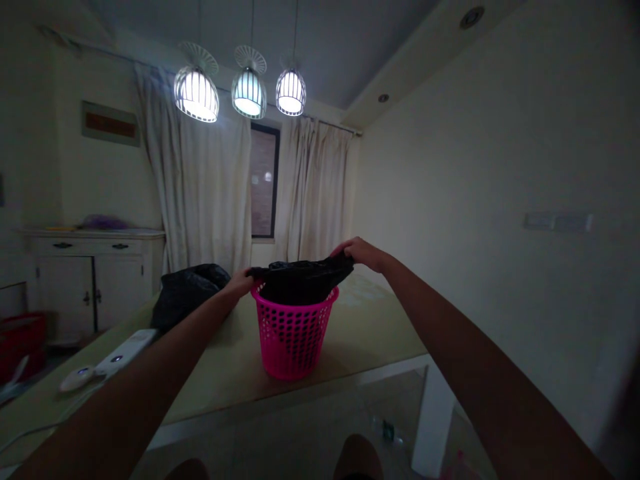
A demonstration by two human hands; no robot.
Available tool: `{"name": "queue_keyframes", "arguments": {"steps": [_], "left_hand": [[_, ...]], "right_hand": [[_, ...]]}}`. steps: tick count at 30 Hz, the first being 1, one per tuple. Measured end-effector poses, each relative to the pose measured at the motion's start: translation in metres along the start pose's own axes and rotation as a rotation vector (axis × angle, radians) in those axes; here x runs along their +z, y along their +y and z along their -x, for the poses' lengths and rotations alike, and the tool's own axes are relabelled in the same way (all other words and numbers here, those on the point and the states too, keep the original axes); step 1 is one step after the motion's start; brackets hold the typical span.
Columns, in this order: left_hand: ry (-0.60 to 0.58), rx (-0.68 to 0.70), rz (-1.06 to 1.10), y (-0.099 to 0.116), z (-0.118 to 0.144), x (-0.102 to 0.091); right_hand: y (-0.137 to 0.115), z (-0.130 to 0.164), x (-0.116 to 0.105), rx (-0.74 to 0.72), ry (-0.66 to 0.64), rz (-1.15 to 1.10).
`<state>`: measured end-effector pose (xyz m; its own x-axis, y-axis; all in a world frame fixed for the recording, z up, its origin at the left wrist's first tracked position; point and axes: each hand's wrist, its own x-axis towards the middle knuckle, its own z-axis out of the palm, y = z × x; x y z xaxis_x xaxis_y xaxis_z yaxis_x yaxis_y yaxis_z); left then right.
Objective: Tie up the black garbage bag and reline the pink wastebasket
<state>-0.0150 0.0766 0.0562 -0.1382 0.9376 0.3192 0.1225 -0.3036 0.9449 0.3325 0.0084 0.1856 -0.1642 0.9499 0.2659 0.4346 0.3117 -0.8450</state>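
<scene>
A pink perforated plastic basket [293, 340] stands upright on the table near its front edge. A black plastic bag [300, 283] hangs into the basket's mouth, its upper edge pulled wide above the rim. My left hand [239, 285] grips the bag's edge at the left side of the rim, fingers closed. On the right, my right hand [361, 253] pinches the opposite edge and holds it higher, above the rim. The inside of the bag is hidden from this angle.
Another black plastic bag [193, 293] lies on the table [370, 327] at the left. Nearer me are a white power strip [127, 350] with a cable and a small white round device [77, 379]. A plastic bottle [387, 431] lies on the floor. Pendant lamps [249, 93] hang above.
</scene>
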Motion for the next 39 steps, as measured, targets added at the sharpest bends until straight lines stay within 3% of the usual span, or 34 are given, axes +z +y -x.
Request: {"name": "queue_keyframes", "arguments": {"steps": [3,6,10,14,16,18,20,22,25,29,31,35,37,39], "left_hand": [[0.058,0.029,0.221,0.014,-0.003,0.005],[0.101,0.122,0.448,0.038,0.000,0.005],[0.085,0.238,0.610,0.069,0.017,-0.010],[0.004,0.314,0.577,0.089,0.041,-0.026],[-0.070,0.366,0.472,0.098,0.054,-0.022],[-0.138,0.447,0.353,0.107,0.066,-0.010],[-0.206,0.528,0.290,0.116,0.080,0.005],[-0.315,0.556,0.286,0.121,0.092,0.014],[-0.457,0.535,0.241,0.116,0.100,0.002],[-0.322,0.443,-0.025,0.088,0.090,-0.020],[-0.291,0.358,0.011,0.073,0.084,-0.009],[-0.297,0.269,0.299,0.056,0.079,0.036],[-0.261,0.247,0.404,0.055,0.078,0.045],[-0.203,0.226,0.488,0.055,0.075,0.042]], "right_hand": [[0.002,0.004,0.004,0.076,-0.194,0.227],[0.009,0.010,0.006,0.215,-0.207,0.328],[0.027,0.017,-0.002,0.300,-0.099,0.324],[0.039,0.017,-0.003,0.310,0.190,0.412],[0.036,0.013,0.014,0.177,0.328,0.494],[0.028,0.008,0.043,-0.119,0.314,0.572],[0.018,0.001,0.078,-0.429,0.112,0.612],[0.014,-0.007,0.106,-0.559,-0.093,0.562],[0.020,-0.020,0.124,-0.515,-0.156,0.374],[0.031,-0.030,0.125,-0.447,0.015,0.196],[0.028,-0.029,0.130,-0.463,-0.009,0.249],[0.016,-0.020,0.134,-0.558,-0.229,0.418],[0.018,-0.014,0.117,-0.476,-0.266,0.492],[0.028,-0.009,0.088,-0.310,-0.181,0.567]]}}
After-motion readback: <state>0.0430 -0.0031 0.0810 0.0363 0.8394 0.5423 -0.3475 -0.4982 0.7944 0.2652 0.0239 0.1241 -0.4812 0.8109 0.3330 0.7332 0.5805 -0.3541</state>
